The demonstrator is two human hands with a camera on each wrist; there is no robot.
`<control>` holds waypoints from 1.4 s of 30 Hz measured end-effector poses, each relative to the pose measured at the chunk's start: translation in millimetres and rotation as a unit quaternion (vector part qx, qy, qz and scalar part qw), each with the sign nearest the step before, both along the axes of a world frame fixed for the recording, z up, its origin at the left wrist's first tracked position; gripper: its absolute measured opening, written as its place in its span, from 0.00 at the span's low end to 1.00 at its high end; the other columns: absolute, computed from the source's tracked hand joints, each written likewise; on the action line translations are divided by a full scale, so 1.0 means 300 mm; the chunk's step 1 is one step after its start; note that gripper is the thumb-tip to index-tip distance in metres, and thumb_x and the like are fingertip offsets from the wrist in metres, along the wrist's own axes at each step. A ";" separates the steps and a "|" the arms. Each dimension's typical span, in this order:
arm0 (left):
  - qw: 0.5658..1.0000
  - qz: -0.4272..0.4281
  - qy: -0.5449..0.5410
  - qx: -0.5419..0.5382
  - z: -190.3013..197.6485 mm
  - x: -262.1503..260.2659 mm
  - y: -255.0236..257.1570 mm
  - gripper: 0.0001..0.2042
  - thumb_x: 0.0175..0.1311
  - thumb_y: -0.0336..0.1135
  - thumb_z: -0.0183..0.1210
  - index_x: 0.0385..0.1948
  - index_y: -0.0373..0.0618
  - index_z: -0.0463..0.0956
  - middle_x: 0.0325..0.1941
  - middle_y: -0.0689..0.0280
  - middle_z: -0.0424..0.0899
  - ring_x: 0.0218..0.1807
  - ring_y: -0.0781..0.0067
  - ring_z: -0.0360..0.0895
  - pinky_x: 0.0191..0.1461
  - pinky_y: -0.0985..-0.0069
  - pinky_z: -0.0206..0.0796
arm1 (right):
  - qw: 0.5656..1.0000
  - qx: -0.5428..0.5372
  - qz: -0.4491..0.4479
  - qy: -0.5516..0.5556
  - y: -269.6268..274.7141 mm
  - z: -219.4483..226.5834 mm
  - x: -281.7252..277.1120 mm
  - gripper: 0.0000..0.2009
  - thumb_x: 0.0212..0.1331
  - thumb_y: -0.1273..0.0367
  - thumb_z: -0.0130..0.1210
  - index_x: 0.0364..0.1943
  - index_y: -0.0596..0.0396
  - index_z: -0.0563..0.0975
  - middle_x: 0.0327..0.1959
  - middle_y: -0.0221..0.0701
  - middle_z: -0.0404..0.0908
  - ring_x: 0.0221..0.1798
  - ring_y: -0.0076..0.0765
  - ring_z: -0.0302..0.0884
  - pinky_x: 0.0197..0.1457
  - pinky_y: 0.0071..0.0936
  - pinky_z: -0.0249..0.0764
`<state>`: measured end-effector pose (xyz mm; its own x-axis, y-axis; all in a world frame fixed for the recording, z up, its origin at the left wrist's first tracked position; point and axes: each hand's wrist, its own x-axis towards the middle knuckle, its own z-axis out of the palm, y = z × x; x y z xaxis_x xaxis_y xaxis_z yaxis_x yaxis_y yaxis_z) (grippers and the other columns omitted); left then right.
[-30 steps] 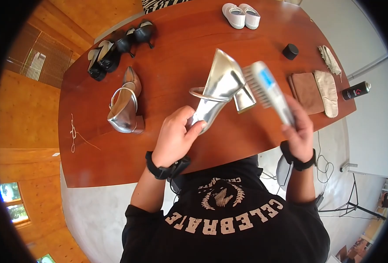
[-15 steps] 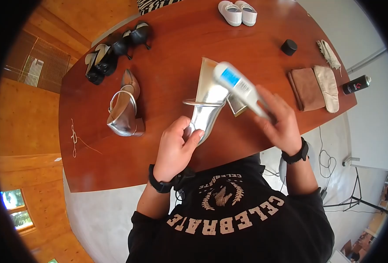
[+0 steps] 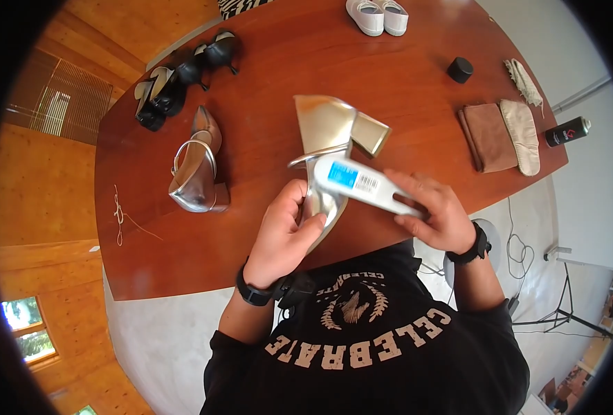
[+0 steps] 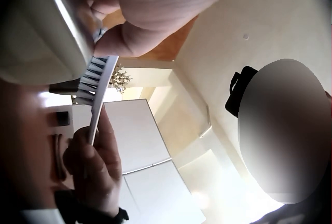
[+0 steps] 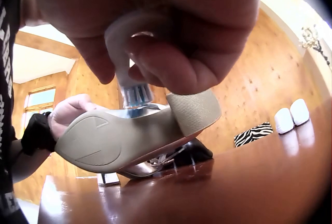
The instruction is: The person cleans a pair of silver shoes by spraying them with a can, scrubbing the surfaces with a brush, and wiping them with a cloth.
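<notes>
In the head view my left hand point(image 3: 279, 228) grips the toe part of a silver heeled shoe point(image 3: 326, 128), its block heel to the upper right. My right hand point(image 3: 441, 213) holds a white brush point(image 3: 382, 190) by the handle, its blue-labelled back facing up over the shoe near my left fingers. The left wrist view shows the bristles point(image 4: 89, 81) turned to the shoe's side, close by my left thumb. From the right wrist the beige sole point(image 5: 111, 138) shows, with the brush head point(image 5: 136, 97) at the shoe's upper edge; contact is hard to tell.
The other silver shoe point(image 3: 197, 173) stands at left, near a thin cord point(image 3: 120, 214). Black heels point(image 3: 189, 69) are at the back left, white shoes point(image 3: 377, 16) at the back. A black cap point(image 3: 460, 70), brown cloth point(image 3: 488, 138), beige cloth point(image 3: 521, 138) and spray can point(image 3: 567, 131) lie right.
The brush has moved left and down over the shoe, from the heel side toward my left hand. The shoe has turned, its heel end swinging left and its heel facing up-right.
</notes>
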<state>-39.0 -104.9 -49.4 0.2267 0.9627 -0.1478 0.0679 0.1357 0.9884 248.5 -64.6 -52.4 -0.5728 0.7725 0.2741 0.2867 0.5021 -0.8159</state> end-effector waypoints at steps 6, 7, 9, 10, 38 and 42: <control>0.998 0.036 0.034 0.035 0.009 0.006 0.003 0.15 0.65 0.22 0.55 0.53 0.38 0.72 0.43 0.71 0.76 0.43 0.85 0.69 0.49 0.81 0.63 | 1.000 -0.006 0.007 0.017 0.009 -0.046 0.000 0.33 0.57 0.76 0.63 0.71 0.54 0.72 0.39 0.43 0.80 0.40 0.52 0.82 0.45 0.40 0.79; 0.997 0.040 0.033 0.048 0.014 0.005 0.007 0.14 0.66 0.23 0.56 0.52 0.39 0.72 0.40 0.72 0.74 0.40 0.86 0.67 0.44 0.81 0.63 | 0.999 -0.012 0.019 0.023 0.007 -0.046 0.001 0.33 0.57 0.76 0.63 0.71 0.54 0.72 0.40 0.43 0.80 0.40 0.52 0.82 0.45 0.40 0.79; 0.998 0.040 -0.014 0.045 0.020 0.021 0.004 0.14 0.66 0.22 0.56 0.53 0.39 0.71 0.39 0.73 0.74 0.38 0.85 0.66 0.44 0.81 0.63 | 0.995 -0.078 0.057 -0.004 -0.007 -0.012 0.001 0.33 0.57 0.76 0.64 0.71 0.54 0.71 0.42 0.44 0.80 0.41 0.52 0.83 0.46 0.41 0.79; 0.998 0.039 -0.038 0.043 0.022 0.026 0.001 0.15 0.66 0.22 0.56 0.53 0.39 0.71 0.39 0.73 0.74 0.38 0.85 0.66 0.43 0.81 0.63 | 0.997 -0.061 0.052 -0.002 -0.004 -0.014 -0.004 0.33 0.57 0.76 0.63 0.71 0.54 0.71 0.42 0.44 0.80 0.41 0.52 0.83 0.46 0.41 0.79; 0.987 0.004 0.133 0.090 0.046 0.034 -0.020 0.10 0.61 0.23 0.60 0.40 0.39 0.69 0.25 0.69 0.70 0.25 0.82 0.64 0.29 0.77 0.58 | 0.995 -0.017 -0.096 0.027 0.047 -0.003 0.022 0.32 0.60 0.80 0.61 0.72 0.58 0.69 0.56 0.47 0.80 0.55 0.50 0.81 0.65 0.37 0.77; 0.976 0.010 0.163 0.142 0.010 0.024 -0.019 0.11 0.59 0.24 0.61 0.38 0.39 0.67 0.26 0.63 0.70 0.24 0.74 0.68 0.27 0.72 0.61 | 0.987 -0.013 -0.158 0.016 0.067 -0.035 0.036 0.32 0.61 0.78 0.61 0.72 0.59 0.68 0.63 0.50 0.78 0.63 0.52 0.79 0.68 0.37 0.73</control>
<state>-31.8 -110.6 -46.5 0.1928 0.9791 0.0642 0.3849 -0.1356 0.9130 259.2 -44.3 -62.9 -0.2932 0.9184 0.2655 0.3993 0.3700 -0.8389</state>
